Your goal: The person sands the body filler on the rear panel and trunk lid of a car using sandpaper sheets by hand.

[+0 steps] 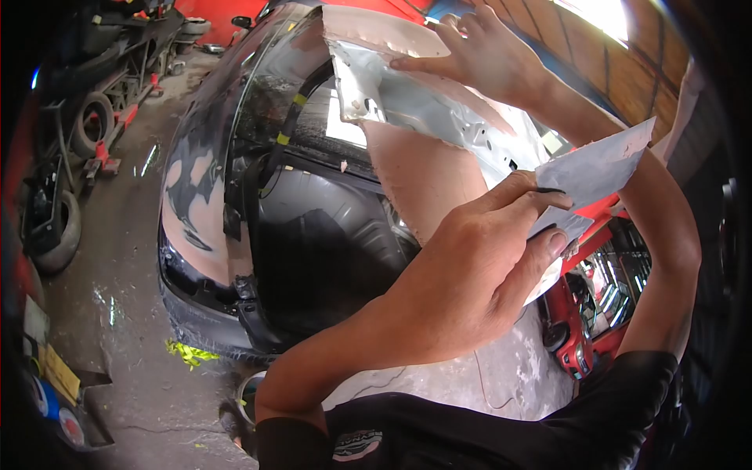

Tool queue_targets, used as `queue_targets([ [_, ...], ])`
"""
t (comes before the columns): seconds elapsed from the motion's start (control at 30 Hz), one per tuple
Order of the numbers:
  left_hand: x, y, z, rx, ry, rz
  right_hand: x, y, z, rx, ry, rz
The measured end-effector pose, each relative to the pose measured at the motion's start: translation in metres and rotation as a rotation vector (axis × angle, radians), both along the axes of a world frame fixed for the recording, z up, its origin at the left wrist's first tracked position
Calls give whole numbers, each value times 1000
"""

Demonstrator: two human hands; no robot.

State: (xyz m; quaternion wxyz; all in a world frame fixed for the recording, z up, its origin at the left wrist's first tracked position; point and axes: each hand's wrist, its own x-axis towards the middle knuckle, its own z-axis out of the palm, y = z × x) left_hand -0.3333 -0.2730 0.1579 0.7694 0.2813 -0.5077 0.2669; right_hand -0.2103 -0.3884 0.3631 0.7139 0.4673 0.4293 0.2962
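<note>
My left hand (470, 270) is closed, pinching a stiff flat grey sheet (599, 172) with pinkish smears between thumb and fingers. A second, smaller grey piece shows just under it, partly hidden by the thumb. My right hand (482, 59) reaches to the top of a raised car lid (431, 168), its fingers apart and its thumb laid against the surface. Pink filler-like coating covers much of that lid, around a recessed pale inner part. Below stands the dark car body (207, 188), with pink and grey patches on its rear corner.
The car's open rear compartment (329, 243) lies beneath the lid. Along the left are tires (92, 124) and racks with red stands (102, 160). A red vehicle (565, 329) is at right. Yellow-green material (189, 352) lies by the bumper on the wet-looking floor.
</note>
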Motion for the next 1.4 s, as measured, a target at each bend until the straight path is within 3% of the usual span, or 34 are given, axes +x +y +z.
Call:
queue_targets([
  [0.93, 0, -7, -1, -53, -1, 22, 20, 23, -6, 138, 89, 99],
  [1.0, -1, -7, -1, -53, 9, 4, 20, 25, -6, 205, 92, 67],
  [1.1, -2, -7, -3, -44, 27, -23, -1, 55, 0, 351, 114, -277],
  [1.17, -1, -7, -4, -48, 21, -21, -2, 52, 6, 235, 165, -272],
  [1.23, 0, -6, -4, -48, 19, -15, 4, 32, 19, -62, 233, 83],
  [1.3, -1, -6, -4, -39, 31, -20, 5, 28, 11, 296, 461, -76],
  [1.37, 0, -7, -4, -46, 28, -13, 6, 25, 8, 333, 462, -117],
  [1.4, 0, -7, -4, -51, 25, -7, 6, 23, 8, 190, 352, -76],
])
